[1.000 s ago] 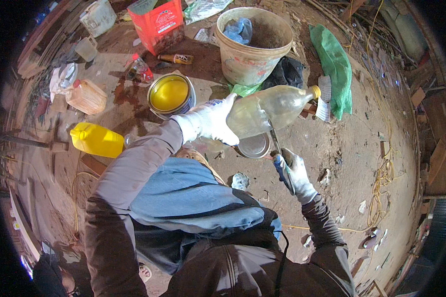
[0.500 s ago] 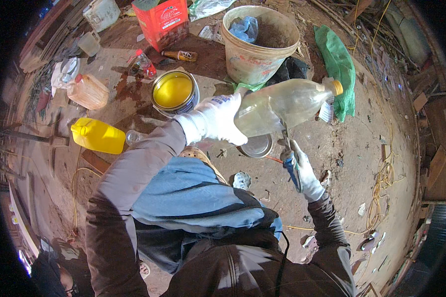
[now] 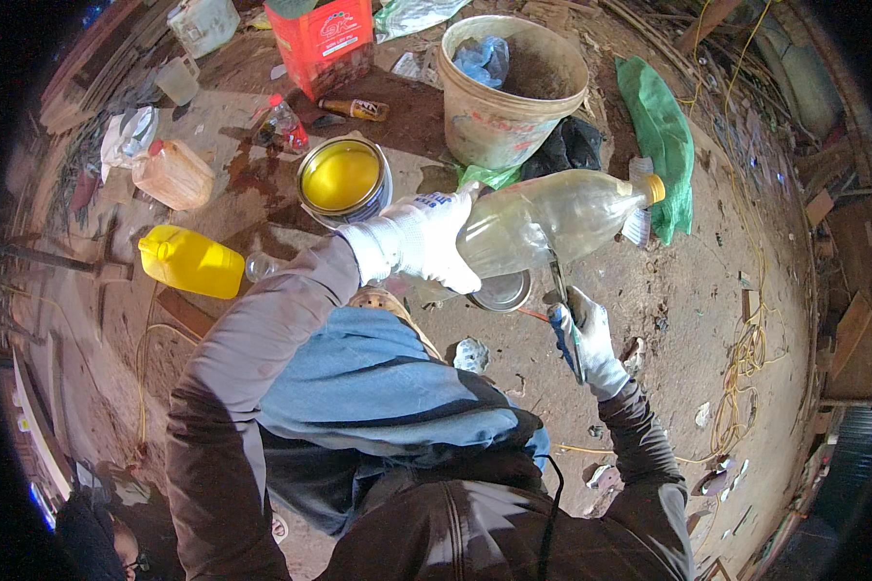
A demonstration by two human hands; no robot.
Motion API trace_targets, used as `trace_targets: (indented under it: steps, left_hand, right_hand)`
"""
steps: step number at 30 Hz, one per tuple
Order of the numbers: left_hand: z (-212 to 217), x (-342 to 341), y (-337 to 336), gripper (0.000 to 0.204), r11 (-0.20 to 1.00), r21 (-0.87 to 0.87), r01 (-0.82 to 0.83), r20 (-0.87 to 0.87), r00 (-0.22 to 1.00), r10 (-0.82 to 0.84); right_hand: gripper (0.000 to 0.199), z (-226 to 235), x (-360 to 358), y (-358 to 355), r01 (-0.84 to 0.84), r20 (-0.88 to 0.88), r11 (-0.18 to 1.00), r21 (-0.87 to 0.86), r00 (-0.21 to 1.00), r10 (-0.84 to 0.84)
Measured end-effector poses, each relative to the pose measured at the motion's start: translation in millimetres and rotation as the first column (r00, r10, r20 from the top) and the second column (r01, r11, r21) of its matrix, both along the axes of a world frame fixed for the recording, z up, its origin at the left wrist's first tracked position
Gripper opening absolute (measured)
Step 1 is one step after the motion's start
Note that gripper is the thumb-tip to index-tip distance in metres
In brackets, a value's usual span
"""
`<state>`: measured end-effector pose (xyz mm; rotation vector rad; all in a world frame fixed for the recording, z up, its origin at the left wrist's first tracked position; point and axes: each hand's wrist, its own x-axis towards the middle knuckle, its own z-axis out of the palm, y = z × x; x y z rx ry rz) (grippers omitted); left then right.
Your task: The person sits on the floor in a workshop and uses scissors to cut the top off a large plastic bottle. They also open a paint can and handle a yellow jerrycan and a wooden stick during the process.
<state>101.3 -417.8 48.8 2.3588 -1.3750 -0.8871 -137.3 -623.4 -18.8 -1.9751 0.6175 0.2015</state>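
My left hand (image 3: 434, 235), in a white knit glove, grips the wide end of a large clear plastic bottle (image 3: 552, 215) with a yellow cap. The bottle lies sideways in front of me, its cap end pointing right. In my gloved right hand (image 3: 596, 351) is a pair of scissors (image 3: 558, 279) with bluish handles. The scissors' metal blades reach up to the lower side of the bottle, at about its middle. Whether they are inside the plastic I cannot tell.
Around me stand an open can of yellow paint (image 3: 341, 179), a yellow jug (image 3: 192, 261), a dirty white bucket (image 3: 504, 121) and a red tin (image 3: 322, 48). Under the bottle lies a round lid (image 3: 502, 290). Yellow cable (image 3: 741, 387) coils at the right. Someone's head (image 3: 102, 542) shows lower left.
The bottle's cap end has dipped slightly toward me. My right hand and the scissors have shifted a little lower, with the blades still at the bottle's side.
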Motion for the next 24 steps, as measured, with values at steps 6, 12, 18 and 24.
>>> trace_targets:
  steps: [6,12,18,24]
  left_hand:
    - [0.2,-6.7,0.9,0.133,0.999,-0.041,-0.010,-0.157,0.988,0.003]
    - [3.0,5.3,14.0,0.134,0.996,-0.085,-0.042,-0.197,0.980,0.025]
    - [-0.8,13.9,12.6,0.128,0.990,-0.136,-0.044,-0.121,0.992,0.027]
    - [-25.1,-13.7,-5.6,0.129,0.878,-0.447,-0.173,0.521,0.747,0.413]
  right_hand:
    - [0.074,-33.5,-10.6,-15.1,0.032,0.250,0.976,0.215,0.964,-0.087]
    - [0.063,4.0,1.7,-2.8,-0.088,0.222,0.992,0.093,0.973,0.065]
    - [0.053,17.0,7.5,15.1,0.056,0.203,0.997,0.059,0.977,-0.066]
    - [0.054,19.9,47.3,40.0,0.228,0.194,0.950,0.214,0.943,-0.270]
